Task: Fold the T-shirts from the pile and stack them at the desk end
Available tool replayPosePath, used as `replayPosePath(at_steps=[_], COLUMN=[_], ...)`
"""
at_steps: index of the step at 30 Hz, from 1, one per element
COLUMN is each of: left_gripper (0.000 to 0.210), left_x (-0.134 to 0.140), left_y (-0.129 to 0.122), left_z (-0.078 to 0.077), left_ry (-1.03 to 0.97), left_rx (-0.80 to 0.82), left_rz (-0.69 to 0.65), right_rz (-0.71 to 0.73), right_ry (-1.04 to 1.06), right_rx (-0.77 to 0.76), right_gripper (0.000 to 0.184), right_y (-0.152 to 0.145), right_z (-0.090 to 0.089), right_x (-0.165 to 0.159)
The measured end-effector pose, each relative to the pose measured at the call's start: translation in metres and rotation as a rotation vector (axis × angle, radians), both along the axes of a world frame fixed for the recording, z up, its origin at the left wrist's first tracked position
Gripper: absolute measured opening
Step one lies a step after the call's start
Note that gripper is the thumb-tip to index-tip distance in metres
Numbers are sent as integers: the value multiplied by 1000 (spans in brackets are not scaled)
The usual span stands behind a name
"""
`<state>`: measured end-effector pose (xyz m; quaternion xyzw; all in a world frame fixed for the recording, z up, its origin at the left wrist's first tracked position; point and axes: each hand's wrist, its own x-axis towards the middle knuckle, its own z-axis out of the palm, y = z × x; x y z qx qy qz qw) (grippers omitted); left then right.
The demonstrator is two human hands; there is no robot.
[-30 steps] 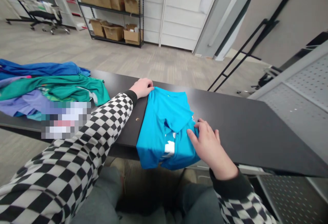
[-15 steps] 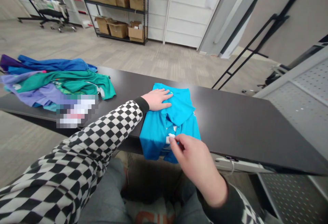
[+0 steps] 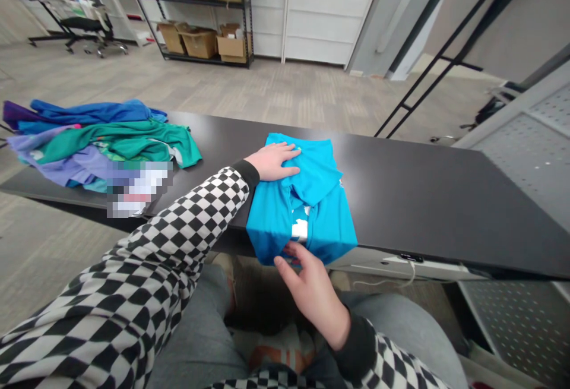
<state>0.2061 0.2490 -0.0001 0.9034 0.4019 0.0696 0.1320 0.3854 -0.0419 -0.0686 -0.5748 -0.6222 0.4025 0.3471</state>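
A bright blue garment (image 3: 318, 169), seemingly a shirt, lies partly folded at the table's near edge, its lower part hanging over that edge. White print shows in a gap between its folds. Flat on the upper left of the cloth rests my left hand (image 3: 274, 162), fingers stretched out. At the hanging lower edge is my right hand (image 3: 309, 285), thumb held apart from the fingers. Its fingertips are at the cloth, partly hidden against it, and no pinch shows.
On the dark table (image 3: 418, 205), a heap of purple, blue and green clothes (image 3: 129, 139) lies at the left, with a blurred white item (image 3: 140, 190) before it. A white perforated panel (image 3: 529, 145) stands at the right. Shelves with cardboard boxes (image 3: 198, 41) are behind.
My right hand has let go of the cloth near the white print and moved down toward me, its thumb and fingers parting. My left hand stays flat on the garment. The view has shifted slightly.
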Motion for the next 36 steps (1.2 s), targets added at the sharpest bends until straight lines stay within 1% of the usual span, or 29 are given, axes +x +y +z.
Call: replayPosePath(at_steps=[2, 5, 7, 9, 10, 12, 15, 17, 21, 24, 27, 30, 31, 32, 34, 36], left_gripper=[92, 91, 90, 89, 89, 90, 90, 89, 85, 79, 76, 77, 77, 78, 77, 76], left_x=[-2, -6, -8, -10, -10, -10, -9, -9, -10, -14, -15, -14, -13, -11, -9, -8], left_y=[2, 5, 6, 7, 8, 8, 6, 5, 4, 12, 27, 43, 47, 51, 56, 57], left_z=[-1, -1, 0, 2, 2, 4, 6, 7, 5, 2, -1, -1, 0, 0, 2, 3], left_ry=[-10, -36, -53, -58, -56, -49, -36, -24, -8, -25, -58, -77, -79, -83, -93, -105], left_rx=[-2, -17, -38, -53, -56, -61, -71, -71, -16, 43, 42, 27, 24, 22, 23, 26], left_rz=[-7, -28, -36, -42, -44, -51, -58, -48, 5, 31, 15, -28, -40, -52, -72, -82], right_rz=[-33, -33, -10, 16, 26, 38, 15, -9, -45, -62, -127, -272, -277, -245, -125, -24], right_ry=[67, 88, 100, 151, 196, 314, 487, 571, 676, 730, 694, 529, 490, 470, 462, 427], right_rx=[-20, -17, 26, 74, 81, 29, -103, -158, -178, -176, -196, -159, -160, -174, -209, -221], right_gripper=[35, 46, 45, 39, 38, 38, 38, 37, 33, 32, 40, 50, 52, 53, 53, 54], right_y=[8, 13, 10, 4, 0, -7, -13, -16, -18, -18, -16, -15, -14, -14, -13, -9], right_z=[-2, 1, 7, 13, 15, 16, 8, 1, -6, -12, -22, -30, -31, -32, -33, -37], right_x=[-6, -11, -9, -5, -2, 3, 9, 11, 10, 6, -1, -9, -13, -16, -20, -21])
